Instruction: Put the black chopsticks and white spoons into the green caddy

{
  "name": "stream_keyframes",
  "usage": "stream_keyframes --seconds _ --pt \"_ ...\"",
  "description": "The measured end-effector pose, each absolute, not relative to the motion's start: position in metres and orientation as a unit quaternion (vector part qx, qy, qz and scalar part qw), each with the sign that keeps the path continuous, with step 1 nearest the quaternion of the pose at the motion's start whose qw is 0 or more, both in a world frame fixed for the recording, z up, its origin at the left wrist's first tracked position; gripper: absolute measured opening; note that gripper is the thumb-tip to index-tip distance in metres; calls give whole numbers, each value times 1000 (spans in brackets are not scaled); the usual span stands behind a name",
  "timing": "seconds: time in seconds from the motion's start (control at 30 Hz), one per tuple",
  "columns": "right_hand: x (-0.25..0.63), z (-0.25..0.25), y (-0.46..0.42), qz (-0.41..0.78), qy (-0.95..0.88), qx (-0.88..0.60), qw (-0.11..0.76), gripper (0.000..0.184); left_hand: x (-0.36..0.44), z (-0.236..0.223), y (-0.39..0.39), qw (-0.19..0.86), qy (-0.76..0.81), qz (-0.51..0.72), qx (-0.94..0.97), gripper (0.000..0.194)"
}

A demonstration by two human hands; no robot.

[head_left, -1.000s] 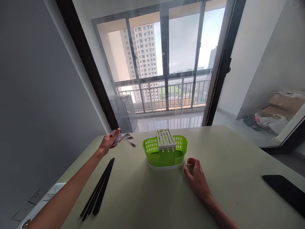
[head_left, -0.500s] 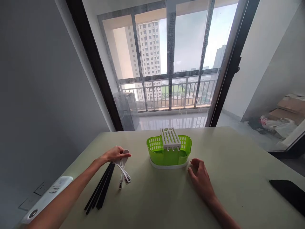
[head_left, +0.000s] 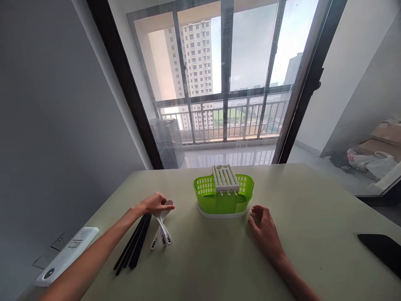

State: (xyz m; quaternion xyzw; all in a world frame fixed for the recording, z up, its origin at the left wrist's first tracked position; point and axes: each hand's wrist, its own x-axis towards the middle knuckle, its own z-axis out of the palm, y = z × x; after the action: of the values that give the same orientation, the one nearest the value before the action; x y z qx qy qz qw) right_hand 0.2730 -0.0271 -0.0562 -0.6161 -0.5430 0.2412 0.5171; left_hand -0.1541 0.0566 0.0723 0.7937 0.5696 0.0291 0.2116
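Observation:
My left hand [head_left: 156,202] is closed over the bowl ends of three white spoons [head_left: 163,228], whose handles fan out toward me with dark print on their tips. Part of one spoon bowl shows past my thumb. Just left of the spoons lie several black chopsticks [head_left: 134,246], side by side on the table. A green basket [head_left: 205,202] with a white slotted rack [head_left: 226,179] across its middle stands on a white base. Beside the base's right end rests my right hand [head_left: 265,225], fingers curved and apart from the thumb, with nothing seen in it.
The pale table [head_left: 219,259] ends at a glass door in front. A white device [head_left: 69,255] lies at the left edge near the wall. On the right edge is a flat black object [head_left: 380,248]. Boxes and bags [head_left: 376,161] sit on the floor at right.
The spoon handles have spread, and a third handle now shows between the other two. My left hand stays over them. The right hand keeps its place; the view has shifted slightly.

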Motion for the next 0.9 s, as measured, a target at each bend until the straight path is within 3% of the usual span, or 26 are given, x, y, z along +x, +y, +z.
stream_keyframes --seconds 0.43,0.9 --pt "274 -58 -27 247 -548 -612 514 31 -152 60 51 76 601 34 795 61" --pt "274 -57 -28 251 -545 -616 510 30 -156 67 50 16 620 20 784 64"
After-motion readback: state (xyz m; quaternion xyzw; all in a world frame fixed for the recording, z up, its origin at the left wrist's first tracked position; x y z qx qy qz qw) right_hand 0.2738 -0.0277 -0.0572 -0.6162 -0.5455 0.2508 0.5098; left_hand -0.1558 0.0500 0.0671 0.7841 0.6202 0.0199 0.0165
